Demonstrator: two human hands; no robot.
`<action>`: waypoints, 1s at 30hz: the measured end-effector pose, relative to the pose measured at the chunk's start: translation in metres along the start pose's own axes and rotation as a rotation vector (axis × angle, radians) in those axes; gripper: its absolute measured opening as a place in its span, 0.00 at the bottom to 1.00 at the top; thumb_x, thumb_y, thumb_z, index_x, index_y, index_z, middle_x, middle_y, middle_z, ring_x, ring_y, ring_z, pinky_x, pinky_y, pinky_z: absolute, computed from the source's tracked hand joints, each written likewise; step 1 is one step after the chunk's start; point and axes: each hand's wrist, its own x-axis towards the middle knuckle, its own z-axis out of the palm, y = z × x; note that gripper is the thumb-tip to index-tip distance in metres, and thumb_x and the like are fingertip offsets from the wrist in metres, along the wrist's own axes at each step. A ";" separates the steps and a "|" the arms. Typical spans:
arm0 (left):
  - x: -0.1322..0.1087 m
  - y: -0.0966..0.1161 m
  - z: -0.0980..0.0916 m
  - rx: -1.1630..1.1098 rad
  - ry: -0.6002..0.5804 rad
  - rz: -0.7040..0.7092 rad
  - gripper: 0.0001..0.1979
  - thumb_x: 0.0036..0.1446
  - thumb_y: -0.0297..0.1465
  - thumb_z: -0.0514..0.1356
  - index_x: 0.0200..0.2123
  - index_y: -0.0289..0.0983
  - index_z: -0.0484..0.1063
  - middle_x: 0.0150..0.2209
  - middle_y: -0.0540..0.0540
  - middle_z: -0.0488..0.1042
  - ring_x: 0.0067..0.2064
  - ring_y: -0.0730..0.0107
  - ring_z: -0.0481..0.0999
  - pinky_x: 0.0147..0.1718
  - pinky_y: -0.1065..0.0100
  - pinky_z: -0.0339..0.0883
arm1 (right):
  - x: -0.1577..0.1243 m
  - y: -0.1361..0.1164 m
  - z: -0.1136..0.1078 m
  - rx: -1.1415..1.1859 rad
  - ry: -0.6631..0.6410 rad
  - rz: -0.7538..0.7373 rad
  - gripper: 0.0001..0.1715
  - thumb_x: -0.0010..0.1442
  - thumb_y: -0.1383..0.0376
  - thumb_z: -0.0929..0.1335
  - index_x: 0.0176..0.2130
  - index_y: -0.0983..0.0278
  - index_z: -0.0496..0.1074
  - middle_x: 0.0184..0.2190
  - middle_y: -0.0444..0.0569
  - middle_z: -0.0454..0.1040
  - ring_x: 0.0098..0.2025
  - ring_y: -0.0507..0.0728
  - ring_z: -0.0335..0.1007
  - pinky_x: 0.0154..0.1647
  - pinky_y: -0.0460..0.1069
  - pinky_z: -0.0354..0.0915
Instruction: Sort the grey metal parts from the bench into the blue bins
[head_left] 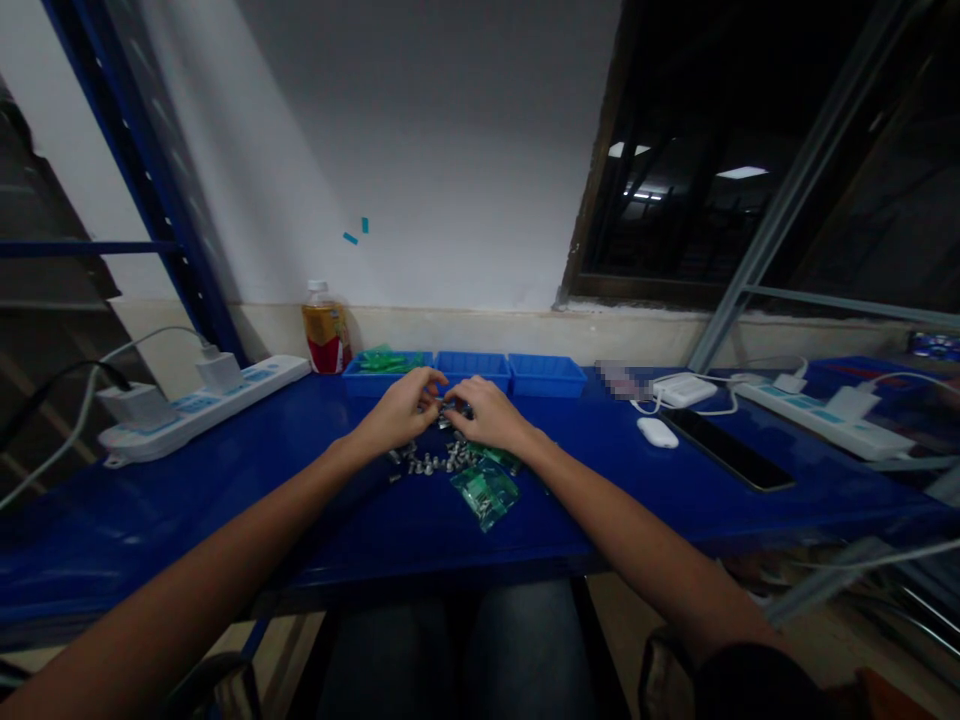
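My left hand [405, 410] and my right hand [487, 412] are close together over a pile of small silvery metal fittings [431, 462] on the blue table. The fingers of both hands are bent inward, with fingertips nearly meeting above the fittings. Small metal pieces show between the hands, but what each hand pinches is too small and blurred to name. A clear green plastic bag [486, 492] with small parts inside lies in front of my right hand. More green plastic shows under that wrist.
Three blue bins stand behind the hands: the left bin [352, 386] holds green bags, beside a middle bin [474, 364] and a right bin [547, 376]. A bottle [325, 330], power strips [217, 405], a phone [727, 448] and a white earbud case [658, 432] lie around.
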 end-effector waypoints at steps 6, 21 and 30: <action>0.000 0.007 0.003 0.014 0.040 0.013 0.13 0.54 0.29 0.53 0.43 0.34 0.63 0.31 0.47 0.68 0.32 0.69 0.71 0.33 0.66 0.69 | 0.000 -0.003 -0.004 -0.078 0.023 0.004 0.06 0.59 0.66 0.65 0.38 0.65 0.69 0.35 0.49 0.72 0.39 0.56 0.62 0.41 0.51 0.56; -0.002 0.004 -0.001 0.165 0.017 -0.013 0.09 0.56 0.31 0.54 0.37 0.34 0.70 0.31 0.45 0.74 0.32 0.68 0.73 0.32 0.68 0.66 | 0.001 -0.005 -0.001 -0.007 0.059 0.049 0.10 0.63 0.64 0.62 0.35 0.66 0.70 0.32 0.49 0.72 0.38 0.55 0.63 0.41 0.50 0.58; -0.002 0.008 -0.002 0.220 0.022 -0.030 0.11 0.57 0.32 0.52 0.33 0.33 0.72 0.29 0.45 0.74 0.30 0.67 0.72 0.30 0.69 0.63 | 0.000 -0.008 -0.003 0.012 0.136 0.015 0.06 0.61 0.67 0.63 0.40 0.65 0.67 0.36 0.50 0.71 0.40 0.56 0.64 0.42 0.50 0.59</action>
